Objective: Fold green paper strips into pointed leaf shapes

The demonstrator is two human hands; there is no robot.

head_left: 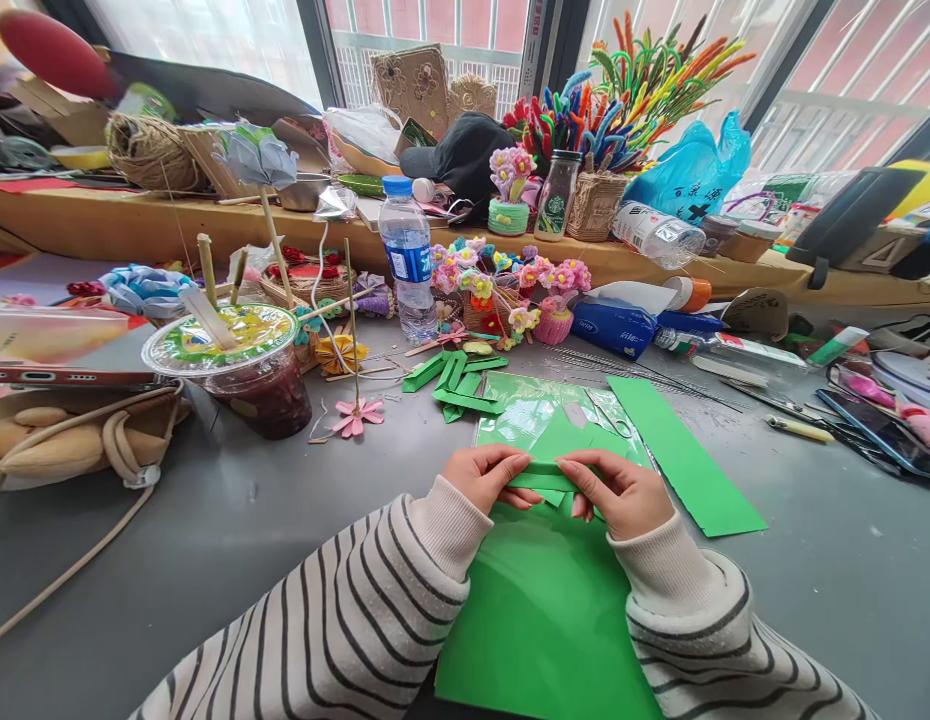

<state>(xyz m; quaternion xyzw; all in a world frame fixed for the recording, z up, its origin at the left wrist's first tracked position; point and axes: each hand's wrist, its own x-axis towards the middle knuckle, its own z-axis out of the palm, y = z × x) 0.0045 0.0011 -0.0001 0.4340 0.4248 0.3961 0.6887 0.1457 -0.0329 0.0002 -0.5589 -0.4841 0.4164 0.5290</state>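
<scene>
A narrow folded green paper strip (544, 477) is stretched between my two hands, above the green sheets. My left hand (491, 477) pinches its left end between thumb and fingers. At the right end, my right hand (619, 490) pinches it the same way. Below lies a large green paper sheet (551, 620). Behind the hands are a clear plastic sleeve (510, 400) and scissors (611, 415), partly covered by paper. Several folded green strips (457, 385) lie in a pile further back. A long green piece (682, 455) rests to the right.
A lidded cup of dark drink (262, 390) and a pink paper flower on a stick (358, 417) stand at the left. Behind are a water bottle (409, 260) and a blue tissue pack (615, 325). Thin wires (645, 373) and a phone (877, 430) lie right.
</scene>
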